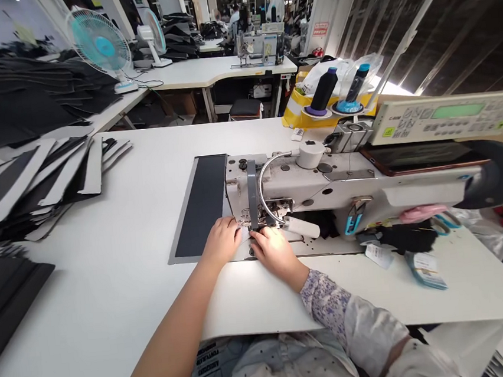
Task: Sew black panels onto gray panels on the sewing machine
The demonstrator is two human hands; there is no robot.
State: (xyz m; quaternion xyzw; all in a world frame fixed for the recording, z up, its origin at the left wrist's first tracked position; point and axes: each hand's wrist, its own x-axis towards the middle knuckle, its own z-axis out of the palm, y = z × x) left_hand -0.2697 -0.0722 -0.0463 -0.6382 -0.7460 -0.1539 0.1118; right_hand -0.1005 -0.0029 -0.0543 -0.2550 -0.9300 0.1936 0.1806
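Note:
A dark fabric panel (202, 202) with a grey border lies flat on the white table, its right edge running under the head of the sewing machine (321, 176). My left hand (221, 240) rests palm down on the panel's lower right, just left of the needle area, its fingertips partly hidden. On the metal bed in front of the presser foot is my right hand (278, 252), with thumb and forefinger somewhat apart. Whether its fingertips touch the panel's edge is too small to tell. The needle itself is hidden among machine parts.
Stacked dark and grey pieces (54, 172) lie at left, with a black pile (10, 294) nearer me. Thread cones (324, 89), a control panel (449, 116), teal-handled snips (353, 220) and a packet of labels (427, 269) are at right. Fans (104, 45) stand behind.

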